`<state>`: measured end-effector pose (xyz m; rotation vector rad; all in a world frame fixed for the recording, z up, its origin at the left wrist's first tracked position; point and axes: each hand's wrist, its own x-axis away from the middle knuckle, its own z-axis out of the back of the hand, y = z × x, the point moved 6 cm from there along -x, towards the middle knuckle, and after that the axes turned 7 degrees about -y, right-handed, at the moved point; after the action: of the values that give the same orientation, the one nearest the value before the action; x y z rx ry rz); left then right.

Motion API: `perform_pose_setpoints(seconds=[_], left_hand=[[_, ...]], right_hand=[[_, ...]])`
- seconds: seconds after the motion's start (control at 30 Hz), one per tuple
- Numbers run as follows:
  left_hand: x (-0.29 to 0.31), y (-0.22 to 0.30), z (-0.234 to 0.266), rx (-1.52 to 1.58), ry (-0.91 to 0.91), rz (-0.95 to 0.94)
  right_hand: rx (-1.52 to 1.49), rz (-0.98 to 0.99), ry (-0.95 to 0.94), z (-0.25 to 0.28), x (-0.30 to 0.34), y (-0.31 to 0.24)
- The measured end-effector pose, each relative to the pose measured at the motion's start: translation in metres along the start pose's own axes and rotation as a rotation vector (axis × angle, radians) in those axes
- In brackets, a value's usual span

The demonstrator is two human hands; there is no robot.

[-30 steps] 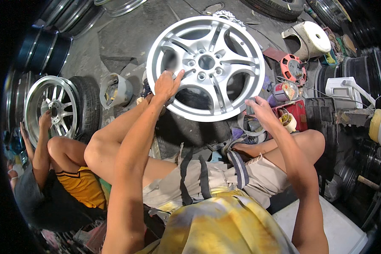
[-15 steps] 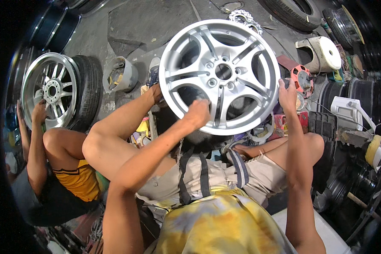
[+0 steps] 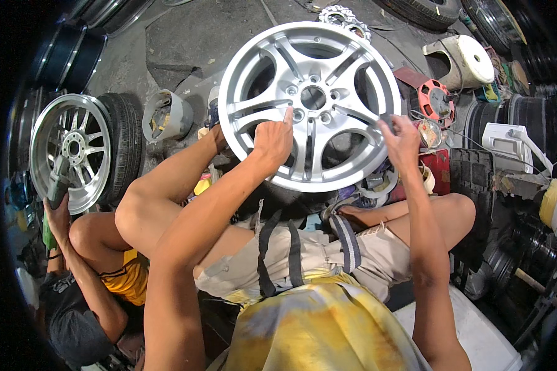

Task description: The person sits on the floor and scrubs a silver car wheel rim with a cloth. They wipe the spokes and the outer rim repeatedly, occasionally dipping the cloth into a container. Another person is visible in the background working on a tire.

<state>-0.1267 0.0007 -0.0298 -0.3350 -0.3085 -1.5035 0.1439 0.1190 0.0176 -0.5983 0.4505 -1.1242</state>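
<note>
A silver multi-spoke alloy wheel rim [image 3: 353,114] stands tilted in front of me, its face toward me. My left hand [image 3: 272,143] is at its lower left, the index finger stretched out with its tip at a lug hole near the hub. The other fingers of that hand curl loosely, and I see nothing in them. At the rim's right edge, my right hand [image 3: 403,143] pinches a small dark pad [image 3: 387,117] between thumb and fingers. The pad's material is too small to make out.
On the left, a co-worker's hand [image 3: 57,219] holds a grey power tool [image 3: 59,182] against another alloy wheel [image 3: 74,114], beside a tyre [image 3: 124,136]. A grey bucket [image 3: 170,117] stands between us. Right are a white stool [image 3: 461,62], an orange reel [image 3: 436,102] and black rims [image 3: 520,120].
My left hand has moved up toward the hub, its index finger now extended. My right hand has shifted left onto the rim with the dark pad. The co-worker's power tool has come into view.
</note>
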Motion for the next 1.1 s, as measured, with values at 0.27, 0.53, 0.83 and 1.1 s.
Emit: perform_pose_setpoints(seconds=[0.27, 0.53, 0.83, 1.1], left_hand=[[0.026, -0.001, 0.039, 0.012, -0.058, -0.199], [0.124, 0.026, 0.116, 0.029, -0.449, -0.374], [0.156, 0.05, 0.149, 0.038, -0.424, -0.613], [0.163, 0.048, 0.182, 0.133, -0.268, -0.682]], right_hand=[[-0.121, 0.262, -0.167, -0.11, 0.003, -0.097], [-0.005, 0.375, -0.136, -0.159, -0.019, -0.124], [-0.03, 0.333, -0.174, -0.168, -0.023, -0.131], [-0.094, 0.288, -0.222, -0.147, -0.03, -0.118]])
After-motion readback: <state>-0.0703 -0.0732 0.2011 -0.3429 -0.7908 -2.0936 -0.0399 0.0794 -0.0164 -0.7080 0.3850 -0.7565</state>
